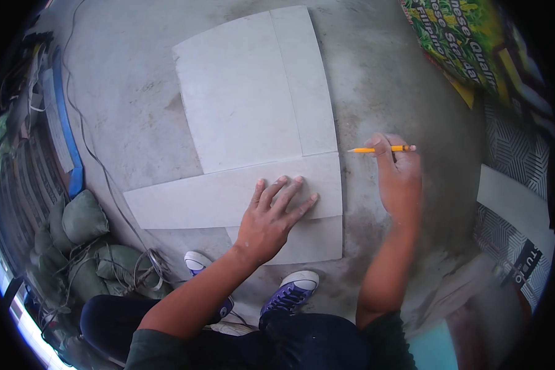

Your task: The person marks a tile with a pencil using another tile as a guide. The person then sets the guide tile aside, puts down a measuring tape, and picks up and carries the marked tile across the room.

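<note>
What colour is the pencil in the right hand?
The pencil is yellow-orange, best seen in the head view.

soft, even light; faint shadow beside left hand [266, 225]. lower-left rim blown bright. fisheye bends edges, 4 corners black.

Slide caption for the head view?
Left hand rests on a pale board strip; right hand holds a yellow pencil beside it.
</note>
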Demonstrator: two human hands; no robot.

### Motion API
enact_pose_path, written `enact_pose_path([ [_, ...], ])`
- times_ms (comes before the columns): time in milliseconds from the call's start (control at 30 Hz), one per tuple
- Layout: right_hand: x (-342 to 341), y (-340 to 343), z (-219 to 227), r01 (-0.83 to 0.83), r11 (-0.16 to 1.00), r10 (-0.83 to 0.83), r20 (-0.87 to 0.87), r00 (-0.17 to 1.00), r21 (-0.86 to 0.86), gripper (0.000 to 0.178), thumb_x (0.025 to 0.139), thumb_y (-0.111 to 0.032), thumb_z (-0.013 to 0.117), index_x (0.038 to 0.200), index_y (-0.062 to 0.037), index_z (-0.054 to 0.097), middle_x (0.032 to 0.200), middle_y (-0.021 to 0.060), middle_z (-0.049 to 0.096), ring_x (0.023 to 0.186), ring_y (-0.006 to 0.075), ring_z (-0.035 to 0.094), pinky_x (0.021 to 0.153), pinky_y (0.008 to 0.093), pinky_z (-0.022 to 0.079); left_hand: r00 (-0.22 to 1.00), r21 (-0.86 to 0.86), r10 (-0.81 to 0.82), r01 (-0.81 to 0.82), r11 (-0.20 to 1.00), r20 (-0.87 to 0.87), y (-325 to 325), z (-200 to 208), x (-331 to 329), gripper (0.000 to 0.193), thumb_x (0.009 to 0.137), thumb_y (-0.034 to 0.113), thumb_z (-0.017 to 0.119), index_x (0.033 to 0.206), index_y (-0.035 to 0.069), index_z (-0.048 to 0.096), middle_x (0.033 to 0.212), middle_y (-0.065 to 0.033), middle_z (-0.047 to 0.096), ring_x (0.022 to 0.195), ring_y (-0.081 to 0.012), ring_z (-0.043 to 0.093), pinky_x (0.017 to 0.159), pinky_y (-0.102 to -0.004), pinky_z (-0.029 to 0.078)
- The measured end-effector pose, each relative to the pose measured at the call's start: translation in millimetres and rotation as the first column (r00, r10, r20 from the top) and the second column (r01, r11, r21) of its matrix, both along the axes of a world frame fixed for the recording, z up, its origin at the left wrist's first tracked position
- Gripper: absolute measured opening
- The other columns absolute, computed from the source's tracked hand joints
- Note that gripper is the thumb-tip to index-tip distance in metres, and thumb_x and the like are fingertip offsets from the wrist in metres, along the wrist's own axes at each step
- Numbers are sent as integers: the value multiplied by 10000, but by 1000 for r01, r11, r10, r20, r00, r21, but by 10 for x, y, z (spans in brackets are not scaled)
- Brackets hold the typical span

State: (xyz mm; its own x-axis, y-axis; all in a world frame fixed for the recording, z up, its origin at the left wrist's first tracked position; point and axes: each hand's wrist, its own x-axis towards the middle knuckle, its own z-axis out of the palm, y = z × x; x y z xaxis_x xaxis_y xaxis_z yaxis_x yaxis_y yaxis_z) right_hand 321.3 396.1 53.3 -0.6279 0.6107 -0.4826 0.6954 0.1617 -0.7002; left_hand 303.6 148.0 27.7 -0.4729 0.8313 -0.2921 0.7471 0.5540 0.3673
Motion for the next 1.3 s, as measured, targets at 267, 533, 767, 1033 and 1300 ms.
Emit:
enact_pose_path([
  [267,-90,-237,-205,-100,990,91,-88,992,-97,319,987,-286,592,978,22,673,855,160,648,792,251,611,745,355,474,1000,7,-5,5,1000,-9,14,5,6,602,820,97,623,1378,320,578,1457,-73,461,1316,-300,455,1117,-556,368],
  [533,58,54,102,-27,971,22,24,999,236,357,993,-309,566,963,33,663,905,190,646,836,340,605,800,389,478,1000,15,-1,1,1000,-5,20,11,3,611,814,95,634,1381,316,576,1461,-75,459,1322,-303,448,1124,-560,360],
  [767,555,-262,111,-6,1000,4,171,985,14,361,1030,-304,491,1036,35,618,899,193,625,814,325,606,844,392,474,1000,33,10,-9,999,-17,-12,0,22,599,816,100,643,1375,306,579,1476,-73,442,1330,-301,436,1120,-567,362],
  [1033,1072,-938,-269,-131,991,132,58,990,-13,436,1035,-256,467,1386,1,503,1144,198,608,1081,330,608,1001,407,452,999,96,19,-16,995,-33,-50,2,19,571,818,135,654,1365,283,589,1476,-87,440,1336,-304,430,1120,-569,356],
  [1300,1127,-1025,-244,-132,989,129,42,991,67,485,995,-221,533,1409,24,473,1265,208,489,1177,338,554,1004,411,455,998,154,18,-8,988,-59,-66,-35,85,528,853,149,630,1367,262,587,1483,-107,429,1354,-316,414,1130,-569,333],
])
